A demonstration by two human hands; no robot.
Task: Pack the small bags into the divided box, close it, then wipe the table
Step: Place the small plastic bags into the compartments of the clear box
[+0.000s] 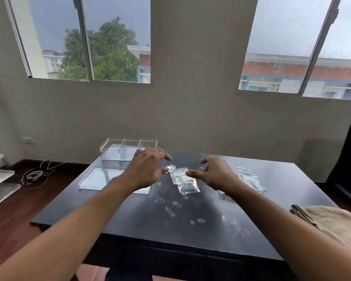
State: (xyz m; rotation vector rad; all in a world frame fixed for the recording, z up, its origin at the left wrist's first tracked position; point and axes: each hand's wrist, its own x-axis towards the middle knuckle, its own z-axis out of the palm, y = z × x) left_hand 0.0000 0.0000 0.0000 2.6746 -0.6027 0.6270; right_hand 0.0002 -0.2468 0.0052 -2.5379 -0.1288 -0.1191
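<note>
Two bare forearms reach out from the near edge over a dark glossy rectangular table, whose near middle is dotted with pale smears. At the near right corner lies a crumpled beige cloth. Farther in, the left hand and the right hand hover with fingers spread and nothing clamped in either; their thumb tips are close to a small clear plastic bag lying flat on the table between them, though I cannot tell whether they touch it. More clear small bags lie to the right, past the right hand. Left of the hands a flat transparent lid rests on the table. Behind it, at the far left corner, stands the clear divided box, open.
</note>
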